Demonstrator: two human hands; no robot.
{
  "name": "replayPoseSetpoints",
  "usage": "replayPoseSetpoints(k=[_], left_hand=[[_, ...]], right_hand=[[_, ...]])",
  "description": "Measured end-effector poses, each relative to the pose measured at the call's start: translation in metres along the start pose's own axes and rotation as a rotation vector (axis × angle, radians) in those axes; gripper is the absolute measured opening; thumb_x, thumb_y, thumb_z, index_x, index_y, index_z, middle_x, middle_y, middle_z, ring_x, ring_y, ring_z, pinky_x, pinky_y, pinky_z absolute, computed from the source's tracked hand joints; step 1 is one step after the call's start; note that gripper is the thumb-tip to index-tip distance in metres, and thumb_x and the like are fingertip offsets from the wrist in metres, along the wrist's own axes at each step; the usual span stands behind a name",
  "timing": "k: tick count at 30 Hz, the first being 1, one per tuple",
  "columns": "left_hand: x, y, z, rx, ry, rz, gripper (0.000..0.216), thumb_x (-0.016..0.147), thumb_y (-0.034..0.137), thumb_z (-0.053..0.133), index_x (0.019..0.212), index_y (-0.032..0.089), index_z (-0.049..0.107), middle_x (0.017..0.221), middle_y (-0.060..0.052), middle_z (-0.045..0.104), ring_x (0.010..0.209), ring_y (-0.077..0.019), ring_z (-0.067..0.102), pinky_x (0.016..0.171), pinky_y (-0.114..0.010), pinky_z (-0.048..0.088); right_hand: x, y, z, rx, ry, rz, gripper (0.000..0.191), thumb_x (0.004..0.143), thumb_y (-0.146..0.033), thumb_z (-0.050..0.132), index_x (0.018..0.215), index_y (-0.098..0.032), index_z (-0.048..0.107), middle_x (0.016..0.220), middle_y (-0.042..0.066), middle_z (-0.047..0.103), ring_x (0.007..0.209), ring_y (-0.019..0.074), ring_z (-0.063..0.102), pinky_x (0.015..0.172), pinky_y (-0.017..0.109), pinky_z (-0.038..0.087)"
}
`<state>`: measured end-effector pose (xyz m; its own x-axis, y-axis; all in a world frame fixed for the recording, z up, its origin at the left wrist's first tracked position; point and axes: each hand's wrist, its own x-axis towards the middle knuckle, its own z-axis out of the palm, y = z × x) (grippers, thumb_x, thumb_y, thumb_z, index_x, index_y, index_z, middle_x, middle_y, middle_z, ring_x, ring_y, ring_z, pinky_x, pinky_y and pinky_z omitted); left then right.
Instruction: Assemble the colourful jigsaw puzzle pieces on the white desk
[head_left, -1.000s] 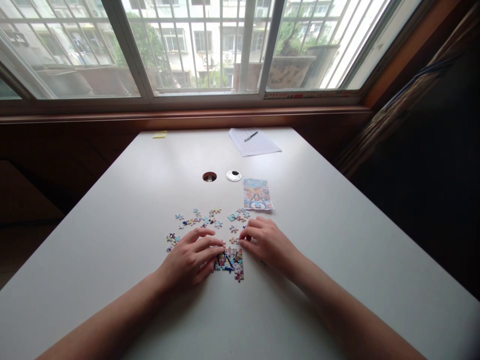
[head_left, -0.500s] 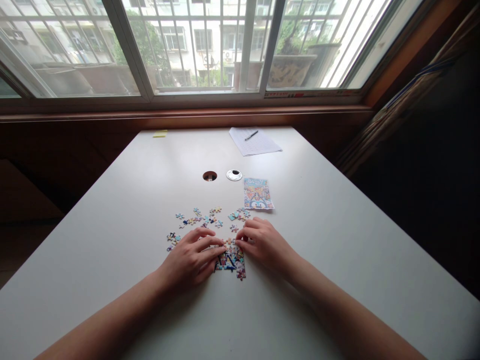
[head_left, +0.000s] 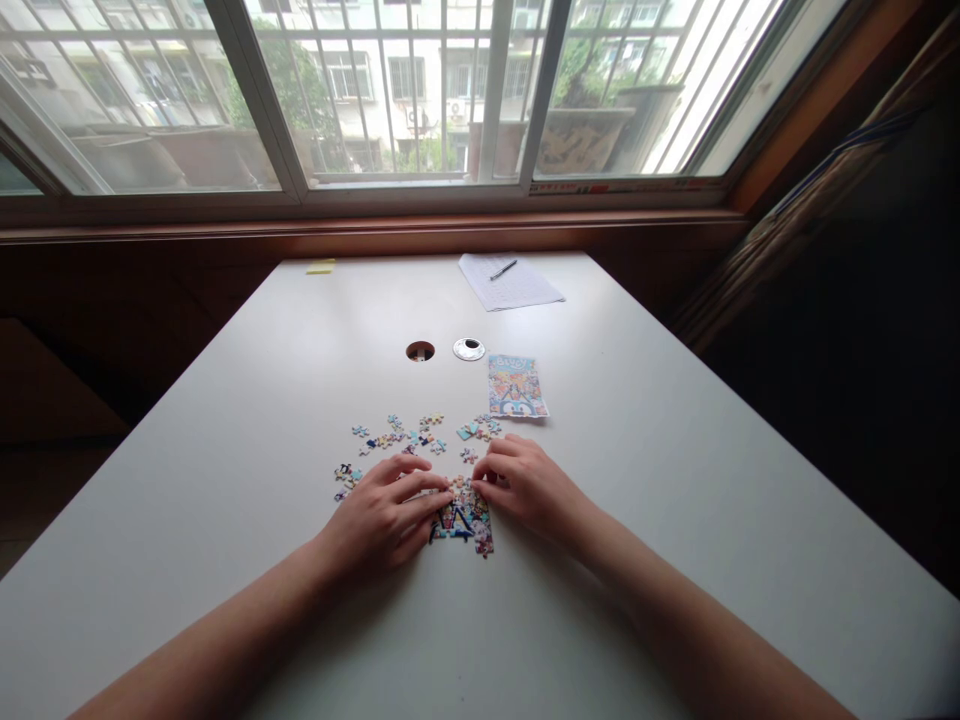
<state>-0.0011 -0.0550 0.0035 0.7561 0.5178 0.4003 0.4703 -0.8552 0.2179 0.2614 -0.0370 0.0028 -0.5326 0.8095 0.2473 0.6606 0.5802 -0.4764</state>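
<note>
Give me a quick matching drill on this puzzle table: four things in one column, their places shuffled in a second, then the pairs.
Things
1. pen
2. yellow note
3. picture card
4. joined puzzle section

Places
A. between the left hand and right hand
B. far-left corner of the table
C. on the paper sheet
D. just right of the round metal cap, a little nearer

Pairs: 1-C, 2-B, 3-D, 4-A
</note>
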Motion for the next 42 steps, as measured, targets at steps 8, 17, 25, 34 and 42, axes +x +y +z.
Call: replayPoseSetpoints(k=[8, 17, 25, 34, 42], left_hand=[[0.0009, -0.0004, -0.0007, 0.011, -0.003, 0.007, 0.041, 0.091, 0.013, 0.055, 0.129, 0.024, 0.064, 0.124, -0.003, 0.069, 0.118, -0.0258, 0.055, 0.104, -0.045, 0.051], [0.0013, -0.0017, 0.0011, 0.020, 0.005, 0.016, 0.041, 0.091, 0.014, 0.054, 0.130, 0.024, 0.064, 0.124, -0.003, 0.069, 0.118, -0.0255, 0.055, 0.103, -0.045, 0.052], [0.0004, -0.0027, 0.0013, 0.028, -0.001, 0.014, 0.041, 0.091, 0.014, 0.055, 0.130, 0.024, 0.064, 0.125, -0.004, 0.069, 0.118, -0.0251, 0.055, 0.104, -0.045, 0.051], [0.0003, -0.0027, 0.0023, 0.026, -0.001, 0.025, 0.042, 0.090, 0.013, 0.056, 0.130, 0.023, 0.063, 0.126, -0.004, 0.068, 0.118, -0.0252, 0.054, 0.104, -0.045, 0.050], [0.0001, -0.0031, 0.0039, 0.077, -0.021, 0.050, 0.046, 0.090, 0.014, 0.058, 0.133, 0.029, 0.061, 0.126, -0.003, 0.067, 0.117, -0.0247, 0.054, 0.102, -0.046, 0.050]], right_hand=[[-0.0012, 0.0019, 0.0023, 0.042, 0.015, 0.001, 0.011, 0.089, -0.015, 0.070, 0.094, -0.024, 0.076, 0.087, 0.003, 0.069, 0.083, 0.0178, 0.058, 0.078, 0.031, 0.042], [0.0000, -0.0005, -0.0008, 0.121, -0.033, 0.072, 0.011, 0.086, -0.015, 0.073, 0.091, -0.024, 0.077, 0.083, 0.002, 0.070, 0.084, 0.0189, 0.057, 0.079, 0.032, 0.042], [-0.0010, 0.0036, 0.0042, 0.115, -0.020, 0.060, 0.008, 0.087, -0.017, 0.072, 0.091, -0.023, 0.075, 0.082, 0.002, 0.068, 0.085, 0.0193, 0.056, 0.080, 0.033, 0.041], [0.0009, 0.0042, 0.0033, 0.099, -0.009, 0.021, 0.008, 0.087, -0.017, 0.073, 0.092, -0.023, 0.074, 0.082, 0.002, 0.067, 0.085, 0.0189, 0.056, 0.080, 0.033, 0.039], [0.0019, 0.0043, 0.0026, 0.085, -0.038, -0.010, 0.009, 0.088, -0.018, 0.073, 0.093, -0.024, 0.076, 0.084, 0.003, 0.069, 0.086, 0.0201, 0.056, 0.080, 0.034, 0.040]])
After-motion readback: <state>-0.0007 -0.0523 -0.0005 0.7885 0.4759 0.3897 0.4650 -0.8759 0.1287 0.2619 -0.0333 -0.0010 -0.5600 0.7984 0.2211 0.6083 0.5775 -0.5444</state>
